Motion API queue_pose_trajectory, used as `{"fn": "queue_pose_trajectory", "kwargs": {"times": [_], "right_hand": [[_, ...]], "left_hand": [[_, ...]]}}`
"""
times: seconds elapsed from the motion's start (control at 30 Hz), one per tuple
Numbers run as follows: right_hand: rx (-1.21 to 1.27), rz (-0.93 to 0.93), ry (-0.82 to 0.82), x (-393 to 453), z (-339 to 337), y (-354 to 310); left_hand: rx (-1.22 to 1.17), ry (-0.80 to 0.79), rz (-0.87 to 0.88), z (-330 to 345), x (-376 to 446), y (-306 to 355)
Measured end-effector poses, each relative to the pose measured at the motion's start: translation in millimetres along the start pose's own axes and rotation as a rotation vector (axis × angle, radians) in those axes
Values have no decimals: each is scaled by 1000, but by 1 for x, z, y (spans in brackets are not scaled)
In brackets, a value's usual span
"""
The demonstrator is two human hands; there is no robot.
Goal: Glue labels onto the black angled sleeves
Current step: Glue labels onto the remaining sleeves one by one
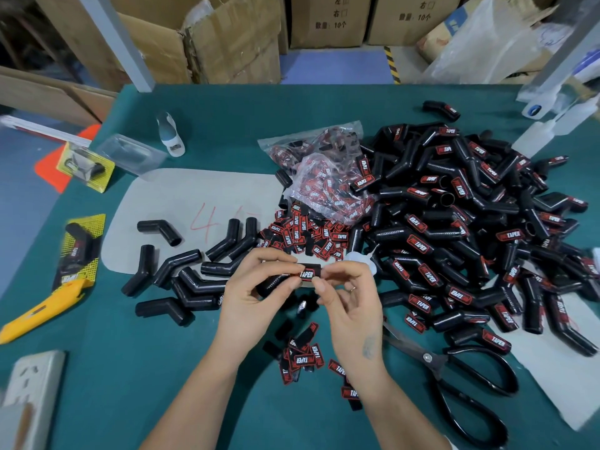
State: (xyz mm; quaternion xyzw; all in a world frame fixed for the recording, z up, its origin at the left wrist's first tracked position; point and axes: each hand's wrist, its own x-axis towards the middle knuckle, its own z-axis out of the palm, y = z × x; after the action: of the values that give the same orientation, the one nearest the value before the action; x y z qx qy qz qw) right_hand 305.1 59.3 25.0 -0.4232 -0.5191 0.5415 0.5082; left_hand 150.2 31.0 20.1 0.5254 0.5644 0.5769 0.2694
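Note:
Above the green table, my left hand (259, 287) grips a black angled sleeve (276, 282). A red-and-black label (306, 274) lies on the sleeve's upper end. My right hand (347, 293) pinches that end, with thumb and fingers around the label. Several plain black sleeves (181, 274) lie to the left. A large heap of labelled sleeves (470, 222) fills the right side. Loose labels (302, 235) are piled behind my hands, and more loose labels (305, 355) lie in front of them.
Clear bags of labels (324, 177) sit behind the loose pile. Black scissors (454, 378) lie at the right front. A yellow utility knife (42, 306) and packaged samples (81, 248) are at the left. A squeeze bottle (539, 134) stands at the far right, and cardboard boxes (227, 37) stand behind the table.

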Motion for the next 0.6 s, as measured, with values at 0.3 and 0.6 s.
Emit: {"fn": "queue_pose_trajectory", "kwargs": {"times": [0.3,0.6], "right_hand": [[-115,-102,-31,2,-3,2],[-39,-46,-64,6,-6,5]], "left_hand": [[19,-45,8,2,-1,4],[14,-38,9,0,0,2]]}}
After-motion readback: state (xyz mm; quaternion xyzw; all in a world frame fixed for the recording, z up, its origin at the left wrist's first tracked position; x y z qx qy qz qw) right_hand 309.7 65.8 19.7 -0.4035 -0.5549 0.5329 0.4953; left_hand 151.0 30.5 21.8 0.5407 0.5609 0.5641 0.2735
